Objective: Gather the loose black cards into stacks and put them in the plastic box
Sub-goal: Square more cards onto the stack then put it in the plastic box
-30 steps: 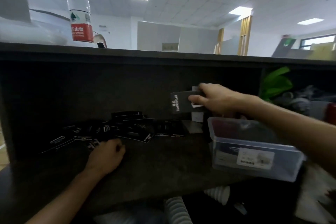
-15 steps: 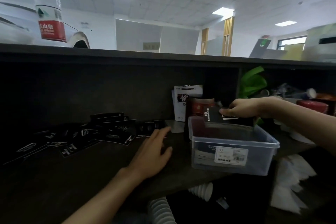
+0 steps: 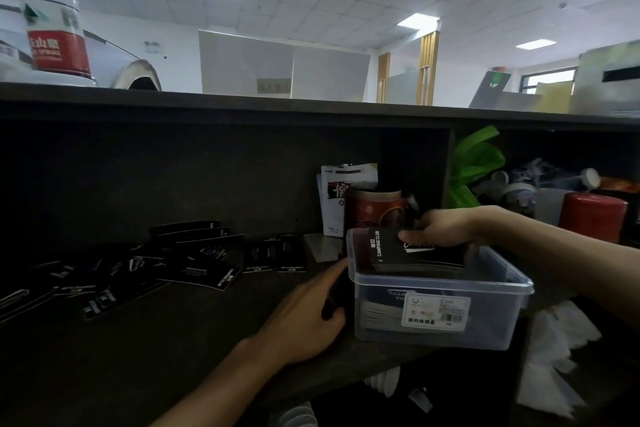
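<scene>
Stack of black cards, white "CAMPING CLUB" lettering, held level at the rim of the clear plastic box. Box labelled in front. Loose black cards scattered left on the dark shelf.

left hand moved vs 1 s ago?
Yes. The left hand went right, from beside the loose black cards to the plastic box, fingers against its left wall.
</scene>
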A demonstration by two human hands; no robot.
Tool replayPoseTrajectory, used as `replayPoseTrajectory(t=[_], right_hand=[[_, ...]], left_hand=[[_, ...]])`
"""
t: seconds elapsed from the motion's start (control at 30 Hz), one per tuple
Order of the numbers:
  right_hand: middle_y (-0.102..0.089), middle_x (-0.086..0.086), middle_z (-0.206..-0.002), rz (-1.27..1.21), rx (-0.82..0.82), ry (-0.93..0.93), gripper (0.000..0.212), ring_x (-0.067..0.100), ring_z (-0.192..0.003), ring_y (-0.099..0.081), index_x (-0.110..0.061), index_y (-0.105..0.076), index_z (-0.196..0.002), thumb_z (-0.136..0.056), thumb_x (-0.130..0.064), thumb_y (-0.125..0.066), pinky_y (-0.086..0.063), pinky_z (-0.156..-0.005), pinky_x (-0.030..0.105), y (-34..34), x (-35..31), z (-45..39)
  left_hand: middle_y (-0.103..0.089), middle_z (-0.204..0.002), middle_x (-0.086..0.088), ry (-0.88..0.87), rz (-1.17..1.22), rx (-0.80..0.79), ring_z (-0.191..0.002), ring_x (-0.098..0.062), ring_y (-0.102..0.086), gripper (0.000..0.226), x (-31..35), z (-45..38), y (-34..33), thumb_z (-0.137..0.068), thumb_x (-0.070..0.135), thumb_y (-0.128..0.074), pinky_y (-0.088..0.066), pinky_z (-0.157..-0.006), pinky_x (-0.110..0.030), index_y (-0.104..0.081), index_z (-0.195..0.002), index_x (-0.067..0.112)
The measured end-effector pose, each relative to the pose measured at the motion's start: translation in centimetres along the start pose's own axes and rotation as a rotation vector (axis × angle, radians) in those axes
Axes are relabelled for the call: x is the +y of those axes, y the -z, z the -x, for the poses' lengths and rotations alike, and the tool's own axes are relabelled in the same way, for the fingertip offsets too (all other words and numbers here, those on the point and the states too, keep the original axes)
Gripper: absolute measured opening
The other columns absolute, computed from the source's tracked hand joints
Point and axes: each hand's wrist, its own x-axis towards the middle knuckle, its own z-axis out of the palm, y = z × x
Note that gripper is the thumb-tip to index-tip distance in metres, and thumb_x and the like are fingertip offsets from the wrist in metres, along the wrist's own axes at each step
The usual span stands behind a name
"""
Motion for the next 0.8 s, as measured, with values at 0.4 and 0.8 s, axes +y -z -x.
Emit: replayPoseTrajectory(t=[0.4,0.8], right_hand=[[-0.032,-0.009,-0.151,0.153,-0.216,0.135,0.054,0.017,-0.144,-0.027,-0.027,-0.029,-0.154,-0.104,-0.045,-0.04,-0.021,-0.114,0.03,-2.3,-1.8,-0.8],[-0.055,-0.007,-0.134,-0.234,-0.075,0.01,0.065,0.02,-0.128,-0.052,-0.026,-0.05,-0.14,-0.085,-0.058,-0.064,-0.042,-0.108,0.039,-3.9,-0.2,-1.7]], left_hand=[[-0.054,-0.139,0.015,-0.007,-0.034,-0.058,-0.123,-0.001,-0.051,0.091,0.8,0.3,-0.1,-0.092,0.028,-0.059,-0.046,-0.103,-0.032,0.008,-0.141,0.066],[-0.061,-0.13,0.009,-0.009,-0.05,-0.032,-0.117,-0.006,-0.056,0.092,0.7,0.5,-0.2,-0.089,0.031,-0.059,-0.048,-0.101,-0.036,0.008,-0.142,0.064]])
